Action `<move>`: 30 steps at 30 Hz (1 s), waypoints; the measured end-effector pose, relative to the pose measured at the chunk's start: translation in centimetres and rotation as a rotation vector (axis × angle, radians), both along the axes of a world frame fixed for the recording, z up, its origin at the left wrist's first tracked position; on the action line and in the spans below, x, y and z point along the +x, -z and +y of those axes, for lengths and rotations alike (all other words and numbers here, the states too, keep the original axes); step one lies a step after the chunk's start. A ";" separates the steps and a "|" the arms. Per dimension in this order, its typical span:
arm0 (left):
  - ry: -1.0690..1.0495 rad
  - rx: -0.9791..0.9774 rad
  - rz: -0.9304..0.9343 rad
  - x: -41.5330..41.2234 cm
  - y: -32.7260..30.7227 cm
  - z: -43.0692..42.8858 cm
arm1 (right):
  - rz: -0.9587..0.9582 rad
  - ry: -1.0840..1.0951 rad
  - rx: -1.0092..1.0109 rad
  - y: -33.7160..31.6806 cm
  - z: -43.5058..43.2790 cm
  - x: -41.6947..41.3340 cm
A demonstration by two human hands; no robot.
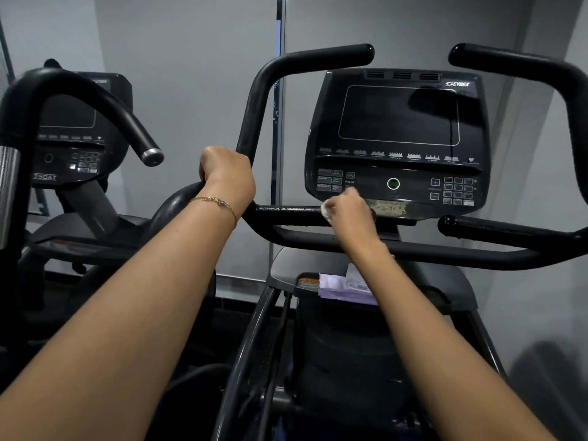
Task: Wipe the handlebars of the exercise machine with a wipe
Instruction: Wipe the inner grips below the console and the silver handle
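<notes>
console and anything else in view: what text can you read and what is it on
"CYBEX": console, top right.
"INCLINE": under its arrow button.
"MANUAL", "ADVANCED": its left buttons.
"750AT": second machine, at left.
Too small or blurred to read: keypad, plate under the console, orange sticker, wipe pack.
</notes>
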State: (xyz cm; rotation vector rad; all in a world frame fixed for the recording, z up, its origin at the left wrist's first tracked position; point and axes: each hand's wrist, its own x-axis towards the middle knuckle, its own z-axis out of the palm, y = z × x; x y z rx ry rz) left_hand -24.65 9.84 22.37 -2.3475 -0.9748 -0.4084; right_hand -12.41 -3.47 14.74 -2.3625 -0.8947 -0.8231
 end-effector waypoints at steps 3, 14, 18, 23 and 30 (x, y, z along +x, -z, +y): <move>0.001 0.006 -0.003 -0.1 0.1 0.2 | 0.064 0.101 0.078 -0.2 -0.2 0.1; -0.004 0.030 -0.019 -0.1 0.6 0.1 | -0.135 0.068 -0.031 0.6 1.3 -0.2; -0.004 0.041 -0.015 -0.1 0.8 0.0 | -0.103 -0.048 -0.085 -0.5 3.6 -0.9; 0.000 0.042 -0.005 -0.4 0.7 0.0 | -0.143 -0.047 -0.089 0.8 3.0 -0.7; 0.017 -0.047 -0.040 -0.9 -0.2 0.0 | -0.126 -0.199 -0.194 -0.3 6.2 -1.3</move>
